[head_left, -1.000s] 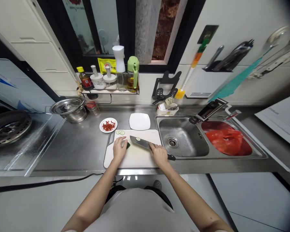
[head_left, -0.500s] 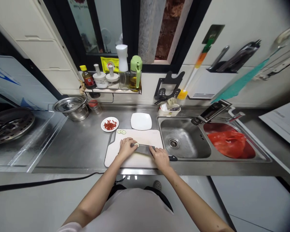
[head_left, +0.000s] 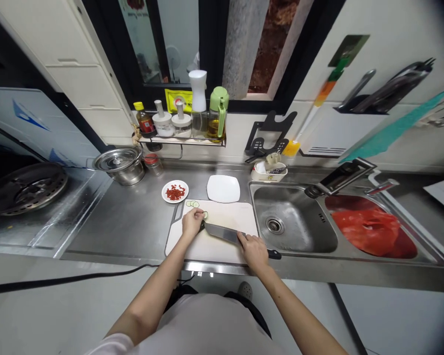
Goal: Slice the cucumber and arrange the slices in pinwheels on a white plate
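My left hand (head_left: 192, 222) is curled over a dark green cucumber piece on the white cutting board (head_left: 225, 241), and the piece is almost wholly hidden under the fingers. A fresh slice (head_left: 205, 215) lies by my fingertips. My right hand (head_left: 254, 250) grips the black handle of a broad kitchen knife (head_left: 222, 231), whose blade tip rests on the board against my left hand. Two or three more cucumber slices (head_left: 193, 203) lie at the board's far left corner.
Behind the board stand a small plate of red chilli pieces (head_left: 175, 191) and a bare white square plate (head_left: 223, 188). A steel sink (head_left: 292, 222) lies to the right, with a red basin (head_left: 370, 229) beyond. A lidded pot (head_left: 120, 163) and condiment rack (head_left: 181, 125) sit at the back.
A slice that lay on the raised blade a second ago now lies on the board by my left fingertips. The knife came down beside my left hand. The camera view shifted left.
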Action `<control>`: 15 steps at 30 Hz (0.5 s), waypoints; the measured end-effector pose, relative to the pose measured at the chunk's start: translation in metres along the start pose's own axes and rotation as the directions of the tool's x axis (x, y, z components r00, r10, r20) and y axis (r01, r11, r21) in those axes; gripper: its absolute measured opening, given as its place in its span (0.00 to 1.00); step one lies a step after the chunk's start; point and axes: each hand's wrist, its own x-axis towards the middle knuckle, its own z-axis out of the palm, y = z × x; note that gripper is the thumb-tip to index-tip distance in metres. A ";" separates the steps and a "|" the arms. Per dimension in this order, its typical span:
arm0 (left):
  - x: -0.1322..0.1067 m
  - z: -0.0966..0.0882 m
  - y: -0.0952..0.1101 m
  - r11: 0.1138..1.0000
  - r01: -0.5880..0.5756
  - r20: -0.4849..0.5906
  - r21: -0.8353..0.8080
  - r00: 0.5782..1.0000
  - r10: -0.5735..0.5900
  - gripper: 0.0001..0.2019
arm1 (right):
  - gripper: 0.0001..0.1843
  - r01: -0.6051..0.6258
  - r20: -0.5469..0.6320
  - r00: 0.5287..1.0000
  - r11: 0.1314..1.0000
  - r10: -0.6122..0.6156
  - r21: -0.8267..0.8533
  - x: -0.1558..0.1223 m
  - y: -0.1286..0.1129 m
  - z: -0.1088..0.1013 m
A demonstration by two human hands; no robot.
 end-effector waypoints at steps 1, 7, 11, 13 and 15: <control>0.005 -0.001 -0.005 1.000 0.030 -0.017 -0.001 0.999 -0.030 0.06 | 0.22 -0.004 -0.002 1.000 1.000 0.004 -0.003 0.000 0.001 0.001; 0.034 -0.004 -0.024 0.979 0.173 -0.065 0.111 0.984 -0.167 0.07 | 0.18 -0.009 -0.062 0.998 1.000 0.007 -0.029 0.004 0.008 0.008; 0.050 -0.001 -0.027 0.961 0.209 -0.085 0.183 0.977 -0.197 0.07 | 0.17 -0.016 -0.103 0.995 1.000 0.014 -0.018 0.007 0.011 0.013; 0.057 0.002 -0.028 0.958 0.209 -0.082 0.196 0.977 -0.196 0.08 | 0.17 -0.019 -0.104 0.994 1.000 0.017 -0.013 0.008 0.012 0.014; 0.061 0.005 -0.028 0.957 0.204 -0.077 0.208 0.978 -0.192 0.08 | 0.17 -0.018 -0.094 0.995 1.000 0.017 -0.010 0.008 0.012 0.014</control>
